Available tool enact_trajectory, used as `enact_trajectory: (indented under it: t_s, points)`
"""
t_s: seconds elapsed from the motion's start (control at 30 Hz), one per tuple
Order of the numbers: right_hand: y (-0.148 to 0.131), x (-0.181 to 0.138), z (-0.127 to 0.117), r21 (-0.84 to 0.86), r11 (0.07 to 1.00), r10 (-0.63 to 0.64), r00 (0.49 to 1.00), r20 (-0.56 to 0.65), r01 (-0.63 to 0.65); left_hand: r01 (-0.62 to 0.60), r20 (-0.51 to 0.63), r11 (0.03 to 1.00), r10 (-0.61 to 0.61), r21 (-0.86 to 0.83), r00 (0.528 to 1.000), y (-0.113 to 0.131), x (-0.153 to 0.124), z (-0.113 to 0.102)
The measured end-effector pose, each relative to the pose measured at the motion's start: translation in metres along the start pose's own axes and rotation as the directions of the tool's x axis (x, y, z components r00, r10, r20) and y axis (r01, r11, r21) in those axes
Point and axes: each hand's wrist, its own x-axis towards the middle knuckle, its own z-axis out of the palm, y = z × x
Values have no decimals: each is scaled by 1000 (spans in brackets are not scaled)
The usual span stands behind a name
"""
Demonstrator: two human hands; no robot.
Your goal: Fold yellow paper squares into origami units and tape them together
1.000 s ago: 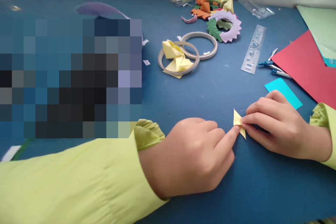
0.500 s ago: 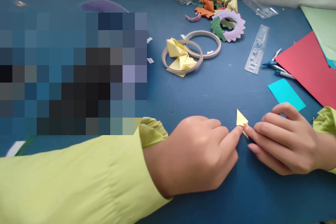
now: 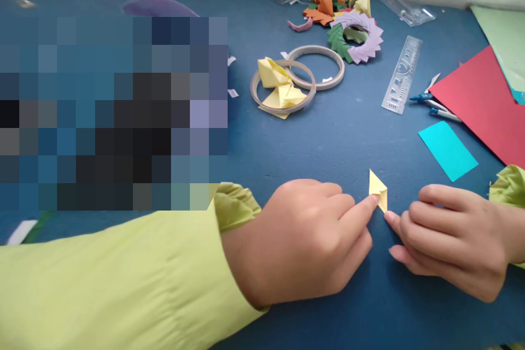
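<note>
A small folded yellow paper piece (image 3: 378, 190) lies on the blue table (image 3: 353, 142). My left hand (image 3: 307, 240) is curled, its forefinger stretched out and pressing the paper's left edge. My right hand (image 3: 455, 240) rests just right of the paper, fingers curled loosely, one fingertip touching its lower corner. Both arms wear light green sleeves.
Two tape rings (image 3: 299, 79) with folded yellow papers (image 3: 279, 87) sit further back. Beyond them lie a purple-and-green paper wreath (image 3: 356, 38) and orange folded pieces (image 3: 320, 3). A clear ruler (image 3: 402, 74), pens (image 3: 435, 106), a cyan slip (image 3: 448, 150) and a red sheet (image 3: 484, 101) are to the right.
My right hand has drawn back to the right and down, lifting its fingers off the top of the yellow piece. The left forefinger stays pressed on it.
</note>
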Motion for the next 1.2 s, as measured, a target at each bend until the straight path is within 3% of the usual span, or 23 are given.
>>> enact_trajectory:
  t_s: [0.17, 0.33, 0.43, 0.53, 0.6, 0.77, 1.2]
  points:
    - [5, 0, 2, 19, 999, 28, 999, -31, -28, -170, 59, 985, 170, -12, 984, -1, -2, -1]
    - [9, 0, 2, 59, 997, 57, 998, -10, -56, -120, 31, 992, 121, -41, 992, 0, -1, 0]
    - [11, 0, 2, 102, 979, 181, 982, -46, -176, -114, 27, 993, 114, -32, 993, 1, 0, -2]
    - [13, 0, 4, 85, 929, 367, 922, -119, -359, -137, 48, 991, 137, -4, 989, 0, 0, -3]
    - [14, -1, 7, 62, 904, 427, 896, -121, -423, -130, 49, 991, 131, -8, 990, 0, 0, -2]
    - [17, -5, 9, 63, 927, 373, 926, -55, -370, -100, 32, 994, 102, -45, 994, 0, 1, 0]
    - [19, -2, 8, 33, 931, 364, 930, -44, -363, -34, 10, 996, 35, -81, 999, -1, 3, 2]
